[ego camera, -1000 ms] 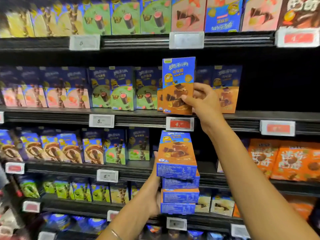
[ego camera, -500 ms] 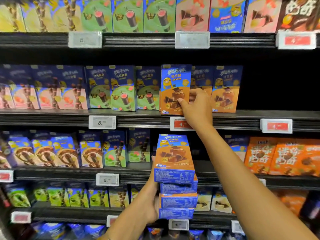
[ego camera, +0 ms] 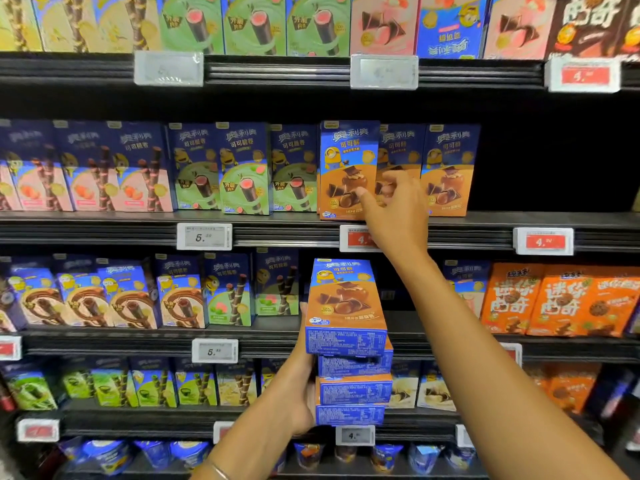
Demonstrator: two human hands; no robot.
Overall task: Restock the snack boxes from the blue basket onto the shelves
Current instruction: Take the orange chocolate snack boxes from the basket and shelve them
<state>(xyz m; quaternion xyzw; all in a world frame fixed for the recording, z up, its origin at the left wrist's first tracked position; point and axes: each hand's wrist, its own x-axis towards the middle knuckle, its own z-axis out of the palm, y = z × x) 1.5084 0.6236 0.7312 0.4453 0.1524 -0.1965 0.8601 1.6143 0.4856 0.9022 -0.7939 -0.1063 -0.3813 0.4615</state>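
"Orange-and-blue snack box (ego camera: 346, 161), has it landed?" the desk asks.

"It has," the photographer answers. "A second ago the right hand (ego camera: 398, 216) held it up, clear of the shelf (ego camera: 277, 230). Half a second ago it was being set down. Now it stands upright at the shelf's front edge, just above a red price tag (ego camera: 360, 239). Green boxes (ego camera: 242, 168) are on its left and two boxes of its own kind (ego camera: 450, 168) on its right, and it sits a little forward of those."

"And the hand?"

"It has let go. The fingers (ego camera: 408, 188) are apart and loosely bent in front of the neighbouring box, holding nothing. The thumb tip lies at the placed box's front face. Whether it touches, I cannot tell."

"The other hand?"

"Left hand (ego camera: 304, 386), one shelf lower, is as it was. Its fingers are clamped round the side of a stack of four boxes (ego camera: 349, 344) of the same kind. They lie flat, one on another, the top one showing its orange face, and are held in the air before the shelves."
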